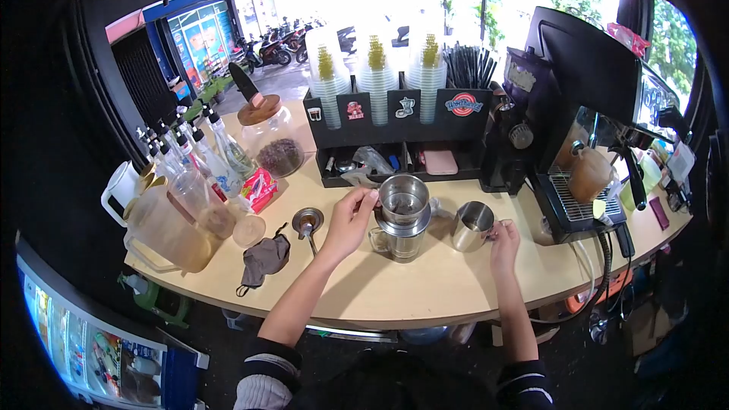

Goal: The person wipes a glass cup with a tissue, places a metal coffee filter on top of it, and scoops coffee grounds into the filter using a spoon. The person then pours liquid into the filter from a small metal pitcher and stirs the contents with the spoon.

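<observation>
In the middle of the counter, a metal coffee drip filter (404, 199) sits on top of a glass mug (401, 243). The fingers of my left hand (351, 216) are closed at the filter's left side, near its rim. Some dark liquid or grounds show inside the filter. To the right, my right hand (503, 241) grips the handle of a stainless steel jug (471, 228), held upright close over the counter. Left of my left hand lies a small metal dish (307, 219) with a spoon in it.
A grey cloth mask (266, 260) lies near the front edge, beside a plastic jug (163, 231) and syrup bottles (220, 144). Behind stand a black organizer (395, 137) with stacked plastic cups and a glass jar (278, 140). An espresso machine (585, 205) occupies the right side.
</observation>
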### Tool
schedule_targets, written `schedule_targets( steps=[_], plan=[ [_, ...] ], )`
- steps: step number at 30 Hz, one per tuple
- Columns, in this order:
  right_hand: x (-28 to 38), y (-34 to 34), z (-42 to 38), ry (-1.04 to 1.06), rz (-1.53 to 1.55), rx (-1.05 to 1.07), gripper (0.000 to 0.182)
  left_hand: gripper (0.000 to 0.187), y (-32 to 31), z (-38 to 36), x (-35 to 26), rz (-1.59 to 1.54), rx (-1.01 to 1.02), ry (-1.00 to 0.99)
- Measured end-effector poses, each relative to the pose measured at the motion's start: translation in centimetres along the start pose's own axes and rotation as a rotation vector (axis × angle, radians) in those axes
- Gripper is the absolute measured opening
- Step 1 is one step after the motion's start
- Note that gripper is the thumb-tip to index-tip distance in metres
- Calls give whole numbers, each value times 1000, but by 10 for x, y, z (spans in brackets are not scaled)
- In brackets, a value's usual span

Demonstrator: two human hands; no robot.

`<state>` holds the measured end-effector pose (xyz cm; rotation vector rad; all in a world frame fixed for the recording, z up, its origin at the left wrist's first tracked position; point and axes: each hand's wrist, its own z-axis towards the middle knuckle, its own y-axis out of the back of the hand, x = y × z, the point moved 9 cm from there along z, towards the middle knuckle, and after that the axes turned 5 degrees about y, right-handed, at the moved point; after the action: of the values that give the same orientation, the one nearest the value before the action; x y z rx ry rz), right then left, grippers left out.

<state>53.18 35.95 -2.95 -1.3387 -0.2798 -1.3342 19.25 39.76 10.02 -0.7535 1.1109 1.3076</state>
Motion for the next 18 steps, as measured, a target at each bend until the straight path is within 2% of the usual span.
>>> schedule_targets(
  steps=[6,14,18],
  plan=[
    [2,-4,-3,2,-8,12,9,29,-5,-2,6,-12,13,19],
    [11,-4,-8,0,-211,-66,5,23,-5,-5,7,-15,-24,-38],
    [8,-5,-8,32,-228,-6,5,19,-5,-9,3,-14,-64,-59]
  ],
)
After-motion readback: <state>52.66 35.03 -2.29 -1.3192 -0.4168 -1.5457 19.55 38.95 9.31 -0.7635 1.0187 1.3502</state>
